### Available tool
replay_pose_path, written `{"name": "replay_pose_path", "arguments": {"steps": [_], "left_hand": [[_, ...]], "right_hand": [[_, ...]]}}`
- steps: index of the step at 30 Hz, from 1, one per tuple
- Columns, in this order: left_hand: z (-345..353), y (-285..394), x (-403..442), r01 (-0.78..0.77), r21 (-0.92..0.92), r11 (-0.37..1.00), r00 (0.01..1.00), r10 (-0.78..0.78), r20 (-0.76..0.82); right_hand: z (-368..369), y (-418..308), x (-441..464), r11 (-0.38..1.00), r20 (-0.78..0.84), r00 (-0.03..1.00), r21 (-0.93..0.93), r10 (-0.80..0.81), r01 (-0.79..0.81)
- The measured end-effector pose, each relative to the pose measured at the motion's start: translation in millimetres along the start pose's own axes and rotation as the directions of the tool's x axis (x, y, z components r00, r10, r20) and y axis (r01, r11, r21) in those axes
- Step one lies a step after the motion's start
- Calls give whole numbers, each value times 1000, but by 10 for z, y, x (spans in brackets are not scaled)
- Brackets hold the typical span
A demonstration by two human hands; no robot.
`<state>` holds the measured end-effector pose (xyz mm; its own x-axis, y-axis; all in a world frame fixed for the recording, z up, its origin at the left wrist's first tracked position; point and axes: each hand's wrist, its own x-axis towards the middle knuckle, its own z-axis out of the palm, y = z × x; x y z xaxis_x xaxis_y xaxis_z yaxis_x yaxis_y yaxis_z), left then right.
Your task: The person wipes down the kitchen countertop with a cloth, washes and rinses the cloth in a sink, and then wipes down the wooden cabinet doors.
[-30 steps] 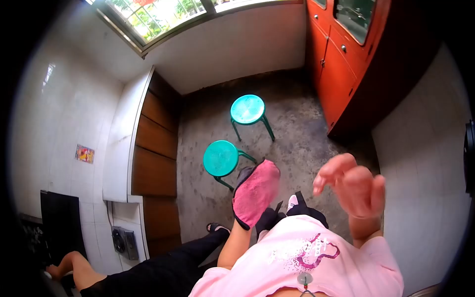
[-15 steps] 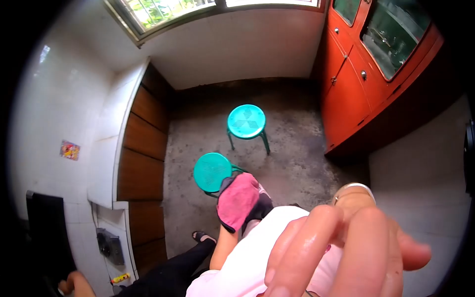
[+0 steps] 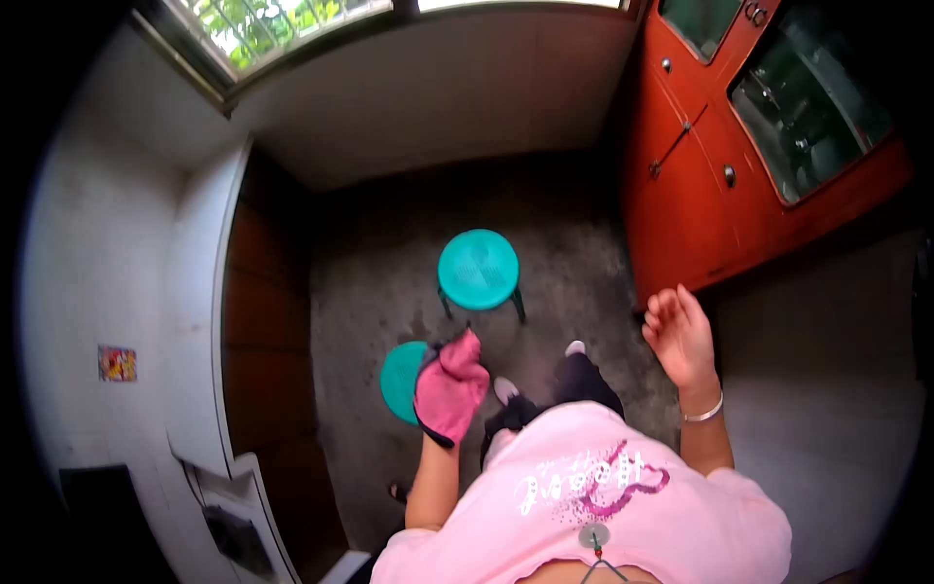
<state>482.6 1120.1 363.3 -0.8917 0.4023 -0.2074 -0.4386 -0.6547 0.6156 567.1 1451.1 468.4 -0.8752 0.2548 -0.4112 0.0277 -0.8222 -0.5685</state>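
A pink cloth piece with dark edging, shaped like a mitt (image 3: 450,397), covers my left hand. The fingers under it are hidden, so I cannot tell their position. It overlaps the right side of the nearer green stool (image 3: 397,384) in view; whether they touch is unclear. My right hand (image 3: 678,336) is raised at the right, wearing a bracelet on the wrist. Its fingers are loosely bent, the thumb stands apart, and nothing shows in it. The red cabinet (image 3: 681,214) is just beyond that hand.
Another green stool (image 3: 479,270) stands farther off on the dark floor (image 3: 360,282). Along the left runs a white counter (image 3: 199,321) with brown doors below. A window (image 3: 282,29) is at the back. Part of a sandalled foot (image 3: 397,492) shows at lower left.
My right hand has dropped away from close before the camera to my right side. The pink mitt-like cloth has shifted slightly left. Another person's hand at lower left has left the view.
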Motion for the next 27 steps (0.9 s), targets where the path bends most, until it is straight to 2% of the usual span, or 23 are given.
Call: {"name": "replay_pose_path", "arguments": {"steps": [1,2,3,4,5,7,8,9,10,12,13,15,16,17,18,19,21,22,23,25,26,27], "left_hand": [[-140,-127,-50,274,-735,620,953,-280,119],[198,10,269,231,-395,889,967,-255,-8],[545,-3,320,173,-4,985,974,-172,-147],[479,31,388,338,-479,810,907,-416,-64],[728,35,740,432,-535,726,897,-405,175],[873,-8,893,475,-527,705,874,-448,189],[922,-116,1335,504,-502,703,859,-469,206],[1009,-217,1587,441,-426,790,885,-461,62],[1049,-275,1584,431,-427,795,897,-429,106],[1377,-378,2207,406,-423,810,914,-373,161],[1462,-310,2069,370,-370,852,928,-358,104],[1857,-366,2721,298,-312,902,953,-300,44],[1934,-367,2645,292,-293,910,950,-310,-16],[2093,-432,3001,269,-281,921,951,-301,-75],[2125,-467,3240,322,-371,871,936,-351,-12],[2140,-492,3233,319,-367,874,938,-346,-9],[2353,-541,3536,302,-311,901,921,-360,-150],[2206,-580,3503,343,-402,849,928,-372,4],[2229,-593,3644,319,-422,849,932,-362,-24],[2289,-547,3958,330,-449,831,932,-361,16],[2290,-544,3966,345,-500,794,933,-350,88],[2239,-548,3977,326,-508,798,939,-334,77]], "right_hand": [[-118,-16,-68,1000,3,1000,20,-2,2],[-244,-19,135,994,-54,997,85,-60,65],[-172,-82,221,990,-96,991,101,-91,101],[-208,-64,121,990,-126,988,100,-87,100],[-199,-136,388,983,-133,984,123,-121,137],[-195,-194,444,982,-112,986,128,-122,136],[-189,-343,789,981,-97,988,137,-122,135],[-230,-484,1016,980,-90,988,143,-126,138],[-280,-523,1029,983,-82,991,139,-107,118],[-387,-901,1667,987,-62,994,129,-87,95],[-377,-895,1519,987,-61,994,128,-91,98],[-386,-1408,2160,991,-61,996,115,-61,68],[-375,-1452,2103,990,-40,997,122,-68,72],[-381,-1746,2372,989,-36,992,80,-120,123],[-383,-1916,2539,990,-21,991,59,-129,130],[-398,-1973,2491,988,-8,989,45,-145,146],[-437,-2241,2833,967,-136,959,-82,-250,240],[-452,-2252,2732,956,-131,948,-80,-290,281],[-458,-2350,2930,956,-129,949,-94,-289,279],[-414,-2449,3277,966,-96,964,-95,-249,240],[-424,-2449,3258,969,-92,966,-76,-241,235],[-436,-2417,3279,974,-74,972,-63,-221,216]]}}
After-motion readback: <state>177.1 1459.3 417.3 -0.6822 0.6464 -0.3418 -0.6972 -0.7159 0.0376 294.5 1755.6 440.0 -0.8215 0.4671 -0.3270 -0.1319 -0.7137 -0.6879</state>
